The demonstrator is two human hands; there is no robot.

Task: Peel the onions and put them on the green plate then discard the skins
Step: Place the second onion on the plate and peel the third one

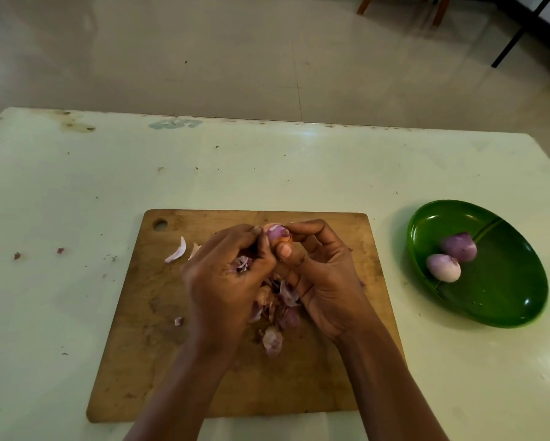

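A small purple onion (275, 234) with some orange-brown skin still on it sits between the fingertips of both hands above the wooden cutting board (159, 345). My left hand (225, 281) grips it from the left, and my right hand (321, 278) pinches it from the right with the thumb on its lower side. A heap of purple onion skins (278, 310) lies on the board under my hands. Two peeled onions (458, 246) (443, 268) lie side by side in the green plate (502, 300) at the right.
Loose skin pieces (176, 252) lie on the board's left part, and small scraps (60, 250) dot the pale table (76, 186) to the left. The table's far edge runs across the middle of the view, with tiled floor and chair legs (439, 11) beyond.
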